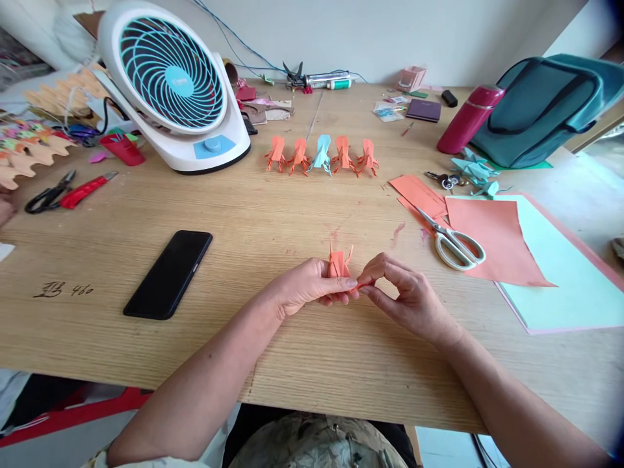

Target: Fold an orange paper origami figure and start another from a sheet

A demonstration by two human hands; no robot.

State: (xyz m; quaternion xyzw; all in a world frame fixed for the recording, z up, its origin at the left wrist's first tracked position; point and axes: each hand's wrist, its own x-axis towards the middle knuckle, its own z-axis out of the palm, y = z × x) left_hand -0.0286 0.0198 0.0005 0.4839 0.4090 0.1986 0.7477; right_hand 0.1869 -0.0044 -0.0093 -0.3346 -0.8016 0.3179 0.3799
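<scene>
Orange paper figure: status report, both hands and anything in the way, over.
Left hand holding orange paper figure. Right hand pinching its near end. Nothing seen blocking; scissors off right, touching neither hand.

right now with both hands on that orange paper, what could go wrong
The folded orange paper has thin spikes, so a firm pinch by the right hand might tear one. The fan stands near the row of paper figures; a draught could topple them. The scissors overlap the orange sheet, so pulling it might drag them.

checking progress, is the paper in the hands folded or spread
Folded: the paper is compact, with narrow points sticking up above the left hand.
</scene>
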